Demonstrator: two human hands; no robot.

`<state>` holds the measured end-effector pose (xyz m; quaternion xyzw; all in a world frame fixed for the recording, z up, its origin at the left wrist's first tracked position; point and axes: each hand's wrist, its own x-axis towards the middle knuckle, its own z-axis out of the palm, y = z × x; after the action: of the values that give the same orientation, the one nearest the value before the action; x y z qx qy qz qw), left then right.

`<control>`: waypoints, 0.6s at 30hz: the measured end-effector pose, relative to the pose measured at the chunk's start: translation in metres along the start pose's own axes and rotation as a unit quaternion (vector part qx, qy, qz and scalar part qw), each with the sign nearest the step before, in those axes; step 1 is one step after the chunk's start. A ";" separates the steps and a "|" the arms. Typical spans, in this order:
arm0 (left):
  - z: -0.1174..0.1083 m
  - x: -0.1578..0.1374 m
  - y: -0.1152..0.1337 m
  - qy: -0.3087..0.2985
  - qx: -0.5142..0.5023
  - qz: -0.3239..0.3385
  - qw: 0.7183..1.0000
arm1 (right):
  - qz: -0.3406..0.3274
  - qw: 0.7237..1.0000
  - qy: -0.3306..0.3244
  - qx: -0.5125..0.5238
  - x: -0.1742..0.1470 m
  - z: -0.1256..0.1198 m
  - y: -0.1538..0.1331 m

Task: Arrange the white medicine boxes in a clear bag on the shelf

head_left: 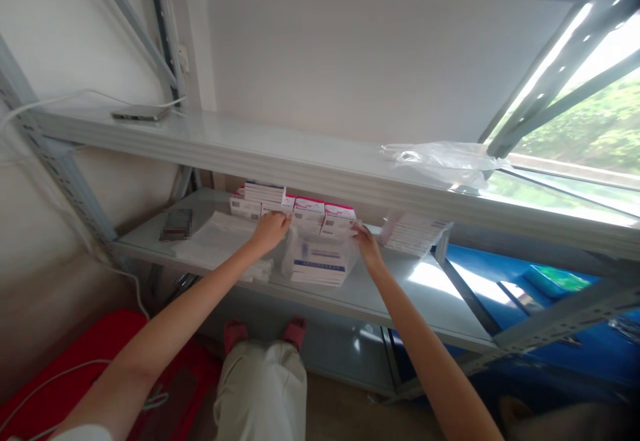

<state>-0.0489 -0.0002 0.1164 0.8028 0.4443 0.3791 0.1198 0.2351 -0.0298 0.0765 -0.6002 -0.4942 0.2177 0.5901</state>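
Observation:
A clear plastic bag [290, 259] lies on the lower shelf with a stack of flat white boxes [319, 269] in it; the top box carries a blue stripe. My left hand [271, 229] pinches the bag's left upper edge. At the right upper corner, my right hand [367, 244] has its fingers closed on the same bag. Right behind the bag stands a row of white boxes with pink tops [309, 210], partly hidden by my left hand. More thin white boxes [265, 192] are stacked on the row's left end.
Flat empty plastic bags [210, 244] lie left of my left hand, beside a dark blurred item [176, 225]. Another bagged stack of boxes [413, 233] sits to the right. The upper shelf [280, 144] overhangs the boxes and holds a crumpled plastic bag [445, 157] and a thin device [141, 113].

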 end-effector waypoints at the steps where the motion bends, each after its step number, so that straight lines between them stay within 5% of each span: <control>1: -0.005 -0.004 -0.002 -0.006 0.002 -0.015 1.000 | -0.018 0.999 0.004 -0.039 -0.001 -0.006 -0.001; 7: -0.007 -0.011 -0.013 -0.016 -0.207 -0.049 0.977 | -0.045 0.976 -0.070 -0.202 -0.011 -0.044 -0.013; 12: 0.000 -0.010 -0.008 0.022 -0.335 -0.061 0.940 | -0.081 0.936 0.007 -0.343 -0.025 -0.060 -0.026; 18: -0.002 -0.002 0.010 -0.029 -0.374 -0.086 0.923 | -0.034 0.977 -0.058 -0.202 -0.027 -0.050 -0.057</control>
<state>-0.0444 -0.0081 0.1219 0.6685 0.3339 0.4828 0.4566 0.2472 -0.0882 0.1310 -0.6760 -0.5818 0.1279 0.4338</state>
